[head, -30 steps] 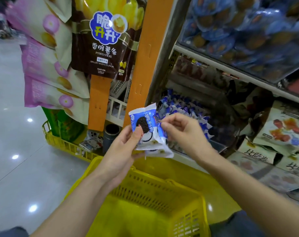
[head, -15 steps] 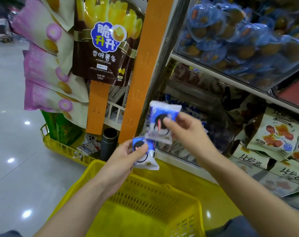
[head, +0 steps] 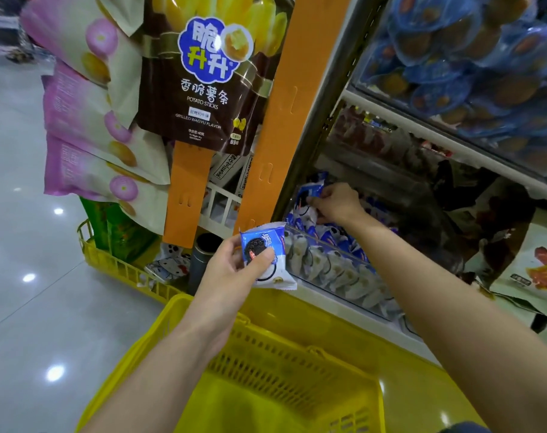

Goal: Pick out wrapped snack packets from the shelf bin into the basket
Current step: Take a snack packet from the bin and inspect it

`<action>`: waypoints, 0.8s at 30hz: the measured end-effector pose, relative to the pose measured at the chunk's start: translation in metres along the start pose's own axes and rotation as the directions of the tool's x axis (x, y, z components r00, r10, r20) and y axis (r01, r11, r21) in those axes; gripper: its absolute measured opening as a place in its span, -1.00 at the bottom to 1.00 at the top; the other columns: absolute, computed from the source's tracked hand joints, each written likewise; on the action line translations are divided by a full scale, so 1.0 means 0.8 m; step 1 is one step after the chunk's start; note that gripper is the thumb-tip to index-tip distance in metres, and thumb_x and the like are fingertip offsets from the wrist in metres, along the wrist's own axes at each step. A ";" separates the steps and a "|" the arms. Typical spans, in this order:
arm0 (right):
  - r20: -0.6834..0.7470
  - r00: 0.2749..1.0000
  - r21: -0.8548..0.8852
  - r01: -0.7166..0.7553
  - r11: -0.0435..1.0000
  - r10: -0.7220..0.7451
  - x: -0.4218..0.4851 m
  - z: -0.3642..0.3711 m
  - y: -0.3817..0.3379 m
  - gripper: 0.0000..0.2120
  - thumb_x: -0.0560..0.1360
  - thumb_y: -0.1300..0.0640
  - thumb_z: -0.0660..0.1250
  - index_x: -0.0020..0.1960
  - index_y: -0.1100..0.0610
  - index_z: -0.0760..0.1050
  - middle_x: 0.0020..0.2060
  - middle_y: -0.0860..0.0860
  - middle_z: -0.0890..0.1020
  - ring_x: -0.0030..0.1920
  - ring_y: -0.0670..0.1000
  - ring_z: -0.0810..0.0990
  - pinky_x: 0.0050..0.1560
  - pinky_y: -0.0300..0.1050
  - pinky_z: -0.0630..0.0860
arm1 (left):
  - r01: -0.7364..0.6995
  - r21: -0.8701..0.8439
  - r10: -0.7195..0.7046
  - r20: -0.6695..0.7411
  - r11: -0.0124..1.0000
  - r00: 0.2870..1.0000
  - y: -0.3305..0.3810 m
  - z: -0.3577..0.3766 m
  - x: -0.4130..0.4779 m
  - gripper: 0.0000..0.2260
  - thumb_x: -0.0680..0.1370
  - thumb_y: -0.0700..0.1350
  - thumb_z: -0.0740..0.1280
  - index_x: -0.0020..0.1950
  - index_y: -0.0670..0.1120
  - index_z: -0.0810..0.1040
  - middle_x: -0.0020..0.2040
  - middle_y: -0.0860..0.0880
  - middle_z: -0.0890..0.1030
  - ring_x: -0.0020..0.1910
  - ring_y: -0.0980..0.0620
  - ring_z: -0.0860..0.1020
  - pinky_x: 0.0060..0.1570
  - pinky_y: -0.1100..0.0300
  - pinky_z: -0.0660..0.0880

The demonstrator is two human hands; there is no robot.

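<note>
My left hand grips a blue-and-white wrapped snack packet with a dark cookie printed on it, held just above the far rim of the yellow basket. My right hand is inside the clear-fronted shelf bin, fingers closed on another blue packet at the bin's back left. Several more of the same packets fill the bin. The basket's inside looks bare where it shows.
An orange hanging strip with a brown potato-stick bag and pink bags hangs left of the bin. A second yellow basket stands on the grey floor at left. Blue-wrapped goods fill the shelf above; pouches lie at right.
My right hand has moved away from the left hand, up and back into the shelf bin, carrying its blue packet. The left hand stays over the basket with its packet.
</note>
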State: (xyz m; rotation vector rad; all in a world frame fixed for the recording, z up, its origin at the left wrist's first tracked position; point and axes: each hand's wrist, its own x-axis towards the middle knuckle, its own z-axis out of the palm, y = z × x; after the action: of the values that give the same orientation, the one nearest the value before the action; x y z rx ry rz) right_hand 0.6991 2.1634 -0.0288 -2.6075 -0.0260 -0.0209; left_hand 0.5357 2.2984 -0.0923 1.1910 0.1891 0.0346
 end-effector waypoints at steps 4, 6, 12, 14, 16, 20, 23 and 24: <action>0.117 0.992 -0.121 -0.028 0.992 0.042 0.010 0.000 -0.001 -0.66 0.50 0.07 0.35 -0.40 0.15 0.37 -0.43 0.08 0.55 -0.39 0.02 0.58 -0.07 -0.07 0.60 | 0.005 0.003 -0.005 -0.001 1.000 1.000 0.000 0.003 0.003 -0.63 0.50 -0.10 0.36 0.29 0.01 0.40 0.05 0.08 0.63 -0.02 0.22 0.61 -0.11 0.33 0.46; 0.167 0.985 -0.152 -0.009 0.988 0.035 0.014 0.003 -0.004 -0.72 0.50 0.07 0.35 -0.33 0.17 0.44 -0.35 0.11 0.59 -0.32 0.05 0.59 -0.03 -0.04 0.59 | 0.008 0.008 -0.008 0.005 1.000 1.000 0.001 0.004 0.004 -0.62 0.50 -0.10 0.35 0.30 0.00 0.40 0.07 0.05 0.63 -0.01 0.20 0.61 -0.12 0.35 0.49; 0.190 0.982 -0.240 0.053 0.969 -0.007 0.017 0.013 -0.009 -0.71 0.53 0.00 0.28 -0.15 0.24 0.48 -0.45 0.06 0.46 -0.39 0.01 0.43 -0.09 -0.08 0.46 | 0.007 0.031 -0.007 0.017 1.000 1.000 0.004 0.001 0.006 -0.60 0.50 -0.08 0.36 0.31 -0.02 0.39 0.13 0.01 0.61 0.08 0.07 0.60 0.06 0.16 0.53; 0.162 0.987 -0.205 0.032 0.978 0.001 0.010 0.010 -0.009 -0.73 0.55 -0.01 0.24 -0.07 0.22 0.50 -0.37 0.05 0.50 -0.28 0.06 0.51 -0.14 -0.12 0.42 | 0.011 0.030 -0.011 0.022 0.999 1.000 0.004 0.001 0.006 -0.62 0.50 -0.09 0.35 0.30 -0.02 0.40 0.13 -0.01 0.61 0.08 0.05 0.60 0.12 0.09 0.52; 0.086 0.992 -0.116 0.105 0.988 -0.096 -0.004 0.005 -0.007 -0.73 0.57 0.02 0.21 0.11 0.19 0.51 -0.17 0.05 0.57 -0.06 0.09 0.56 -0.08 -0.14 0.42 | 0.020 0.026 -0.021 0.023 0.999 1.000 0.004 0.003 0.006 -0.64 0.51 -0.09 0.34 0.29 -0.02 0.41 0.10 -0.01 0.62 0.04 0.06 0.61 0.11 0.08 0.53; -0.182 0.926 0.115 0.353 0.929 -0.329 -0.074 -0.005 -0.001 -0.82 0.58 0.07 0.19 0.12 0.06 0.50 -0.12 -0.06 0.60 -0.08 -0.08 0.57 -0.12 -0.24 0.47 | 0.058 0.026 -0.059 0.026 0.998 0.998 0.000 0.010 0.004 -0.70 0.53 -0.03 0.30 0.25 -0.01 0.42 0.03 -0.03 0.63 -0.05 0.10 0.63 -0.11 0.24 0.54; -0.163 0.908 0.266 0.417 0.869 -0.386 -0.132 0.003 0.015 -0.91 0.54 0.01 0.19 0.00 -0.09 0.46 -0.18 -0.16 0.58 -0.15 -0.19 0.55 -0.18 -0.37 0.49 | 0.045 0.074 -0.049 0.055 0.996 0.997 -0.006 0.016 -0.001 -0.74 0.53 -0.01 0.29 0.21 0.01 0.44 0.00 0.02 0.63 -0.18 0.25 0.60 -0.29 0.39 0.47; -0.120 0.922 0.331 0.386 0.861 -0.367 -0.147 0.008 0.021 -0.91 0.53 0.00 0.21 0.01 -0.09 0.47 -0.18 -0.16 0.58 -0.15 -0.21 0.55 -0.17 -0.38 0.49 | 0.030 0.102 -0.037 0.070 0.994 0.997 -0.008 0.019 -0.004 -0.75 0.53 -0.01 0.29 0.20 0.02 0.45 -0.01 0.04 0.62 -0.23 0.30 0.58 -0.34 0.43 0.44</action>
State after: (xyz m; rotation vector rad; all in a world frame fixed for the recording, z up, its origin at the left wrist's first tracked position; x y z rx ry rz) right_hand 0.5820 2.1504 -0.0448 -2.2052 -0.4806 -0.2075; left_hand 0.5349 2.2819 -0.0929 1.2875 0.1491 -0.0473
